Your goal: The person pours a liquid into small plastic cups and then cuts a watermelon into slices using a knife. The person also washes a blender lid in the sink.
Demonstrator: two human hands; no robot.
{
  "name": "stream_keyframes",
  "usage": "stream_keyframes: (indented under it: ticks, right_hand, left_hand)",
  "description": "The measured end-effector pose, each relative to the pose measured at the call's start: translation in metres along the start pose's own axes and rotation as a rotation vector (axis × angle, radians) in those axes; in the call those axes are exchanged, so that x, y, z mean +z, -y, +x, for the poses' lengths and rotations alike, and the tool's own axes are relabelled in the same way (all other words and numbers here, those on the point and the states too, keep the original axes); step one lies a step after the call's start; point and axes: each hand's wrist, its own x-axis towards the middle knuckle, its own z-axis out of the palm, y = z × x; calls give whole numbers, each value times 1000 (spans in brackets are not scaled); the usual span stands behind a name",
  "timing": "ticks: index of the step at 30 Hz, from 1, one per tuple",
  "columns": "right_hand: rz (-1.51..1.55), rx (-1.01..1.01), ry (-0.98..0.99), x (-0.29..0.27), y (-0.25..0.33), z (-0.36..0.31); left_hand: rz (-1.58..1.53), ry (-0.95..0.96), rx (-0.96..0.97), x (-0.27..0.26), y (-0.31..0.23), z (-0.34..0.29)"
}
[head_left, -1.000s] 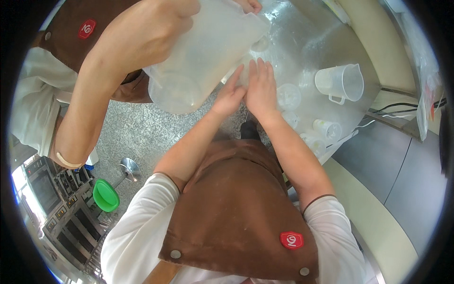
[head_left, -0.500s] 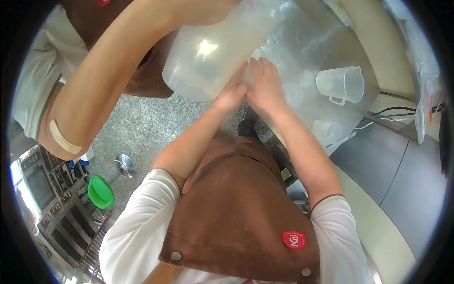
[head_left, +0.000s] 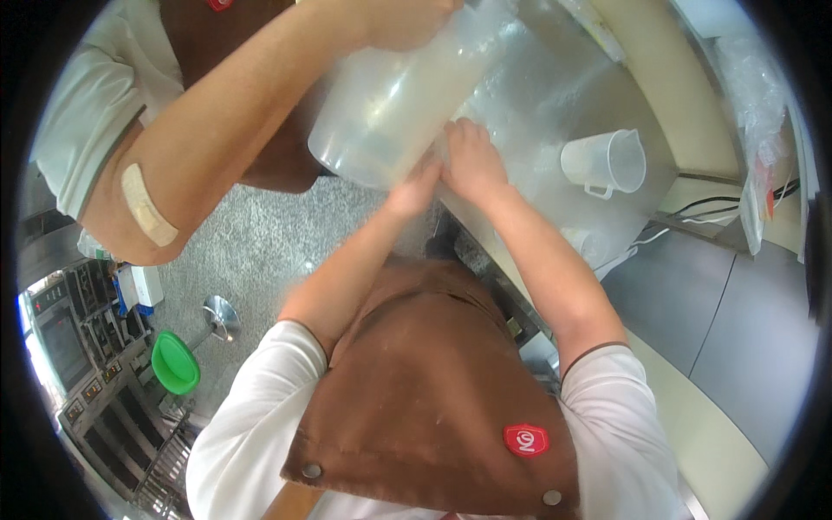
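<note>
My left hand [head_left: 414, 187] and my right hand [head_left: 474, 165] meet at the edge of the metal counter. Their fingers are curled in close together, and what lies between them is hidden. Just beyond my left hand, a large translucent plastic container [head_left: 381, 121] hangs tilted and covers part of that hand's fingers. A co-worker's hand [head_left: 403, 22] is at the top of this container. To the right of my right hand, a translucent measuring jug [head_left: 589, 162] lies on the counter, handle toward me. A small clear cup [head_left: 579, 244] sits beside my right forearm.
The co-worker's bent arm [head_left: 234, 130], with a bandage on the elbow, crosses the upper left. A green-seated stool [head_left: 176, 362] stands on the speckled floor [head_left: 269, 234]. Machines [head_left: 65, 334] line the far left. Cables and a plastic bag [head_left: 752, 113] are at the right.
My hands have drawn slightly nearer to me, still together. The co-worker's arm and the large container have shifted a little to the right and show less tilt. The view has turned slightly.
</note>
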Motion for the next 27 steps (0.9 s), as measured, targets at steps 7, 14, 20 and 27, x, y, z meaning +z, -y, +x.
stream_keyframes:
  ticks: [7, 14, 20, 27]
  right_hand:
    - [-71, 153, -76, -14, -82, 41]
    - [-189, 259, -211, -33, -152, 109]
    - [-191, 282, -331, -26, -159, 129]
    - [520, 344, -645, -67, -143, -13]
  left_hand:
    - [74, -84, -33, 6, 25, -51]
    - [87, -92, -210, -8, 57, -99]
    - [197, -51, -245, 13, 47, -99]
    - [357, 261, -67, 58, 38, -71]
